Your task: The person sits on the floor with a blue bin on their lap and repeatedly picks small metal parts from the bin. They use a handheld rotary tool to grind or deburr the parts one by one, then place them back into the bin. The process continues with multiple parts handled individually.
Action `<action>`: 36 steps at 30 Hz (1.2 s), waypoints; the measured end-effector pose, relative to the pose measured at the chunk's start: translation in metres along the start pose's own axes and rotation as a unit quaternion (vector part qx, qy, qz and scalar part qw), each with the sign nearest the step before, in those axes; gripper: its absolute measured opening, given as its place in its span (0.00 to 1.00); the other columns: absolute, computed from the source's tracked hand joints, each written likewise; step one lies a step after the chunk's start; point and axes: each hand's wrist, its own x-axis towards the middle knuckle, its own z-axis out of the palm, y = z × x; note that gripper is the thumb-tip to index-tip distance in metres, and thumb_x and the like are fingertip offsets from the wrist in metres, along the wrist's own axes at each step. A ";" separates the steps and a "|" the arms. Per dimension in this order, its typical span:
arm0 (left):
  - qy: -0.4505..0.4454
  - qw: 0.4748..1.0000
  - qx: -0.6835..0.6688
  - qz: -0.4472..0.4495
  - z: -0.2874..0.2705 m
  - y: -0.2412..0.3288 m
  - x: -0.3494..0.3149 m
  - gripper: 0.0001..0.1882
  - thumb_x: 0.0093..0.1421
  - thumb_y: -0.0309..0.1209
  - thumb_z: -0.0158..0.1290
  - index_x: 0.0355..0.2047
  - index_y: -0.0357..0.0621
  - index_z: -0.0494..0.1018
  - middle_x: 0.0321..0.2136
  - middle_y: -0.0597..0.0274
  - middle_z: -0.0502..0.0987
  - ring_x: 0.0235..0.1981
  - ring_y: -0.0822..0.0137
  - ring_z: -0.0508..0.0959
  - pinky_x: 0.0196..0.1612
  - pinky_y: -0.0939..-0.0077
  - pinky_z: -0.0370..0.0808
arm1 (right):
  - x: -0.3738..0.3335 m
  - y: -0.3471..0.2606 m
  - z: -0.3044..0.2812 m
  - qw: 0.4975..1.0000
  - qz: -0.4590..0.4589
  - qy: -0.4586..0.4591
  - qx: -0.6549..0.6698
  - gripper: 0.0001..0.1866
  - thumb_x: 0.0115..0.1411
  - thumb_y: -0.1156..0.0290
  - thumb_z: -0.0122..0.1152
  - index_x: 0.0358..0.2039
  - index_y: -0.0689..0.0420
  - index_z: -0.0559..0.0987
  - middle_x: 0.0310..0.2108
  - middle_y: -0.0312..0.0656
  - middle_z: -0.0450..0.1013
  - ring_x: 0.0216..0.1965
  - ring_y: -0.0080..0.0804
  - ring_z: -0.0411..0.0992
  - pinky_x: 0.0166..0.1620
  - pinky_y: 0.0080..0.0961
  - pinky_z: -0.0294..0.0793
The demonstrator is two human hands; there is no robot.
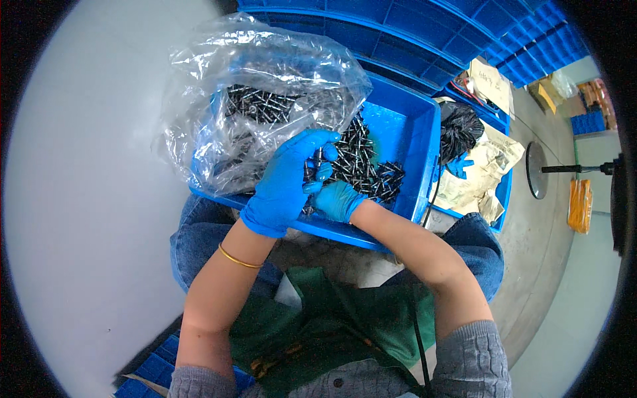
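My left hand (285, 179), in a blue glove, is raised over the front of a blue plastic bin (406, 119). Its fingers are curled around a few small black metal parts with shiny bands, like short pins or screws. Just below and to the right, my right hand (337, 200), also gloved in blue, reaches down to the loose parts (358, 159). Its fingertips are hidden by the left hand and the pile. A clear plastic bag (199, 86) with more of these black parts (262, 105) lies open over the bin's left side.
Stacked blue crates (398, 30) stand behind the bin. To the right, another blue crate holds brown paper (488, 166), a black plastic bag (460, 126) and a spare blue glove (458, 164). A round dark stand base (535, 170) is farther right. A pale wall (86, 199) rises at left.
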 end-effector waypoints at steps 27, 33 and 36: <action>-0.022 0.995 -0.068 -0.067 0.045 -0.006 -0.010 0.06 0.52 0.25 0.48 0.31 0.39 0.69 0.19 0.69 0.70 0.16 0.83 0.64 0.18 0.90 0.62 | -0.097 -0.039 -0.125 0.184 0.245 0.129 0.943 0.12 0.52 0.60 0.45 0.23 0.54 0.70 0.19 0.37 0.68 0.16 0.22 0.65 0.13 0.15 0.63; -0.002 0.996 -0.073 -0.052 0.051 -0.010 -0.008 0.05 0.52 0.24 0.47 0.31 0.40 0.69 0.20 0.69 0.71 0.15 0.84 0.63 0.17 0.90 0.60 | -0.094 -0.044 -0.128 0.154 0.290 0.145 0.933 0.12 0.52 0.59 0.45 0.21 0.53 0.70 0.15 0.36 0.67 0.13 0.24 0.64 0.12 0.15 0.61; -0.009 0.998 -0.027 -0.058 0.049 -0.007 -0.009 0.05 0.52 0.24 0.47 0.30 0.40 0.70 0.20 0.69 0.71 0.15 0.84 0.63 0.16 0.90 0.60 | -0.095 -0.044 -0.128 0.139 0.291 0.142 0.936 0.12 0.52 0.60 0.45 0.21 0.53 0.70 0.15 0.36 0.67 0.13 0.24 0.64 0.13 0.15 0.62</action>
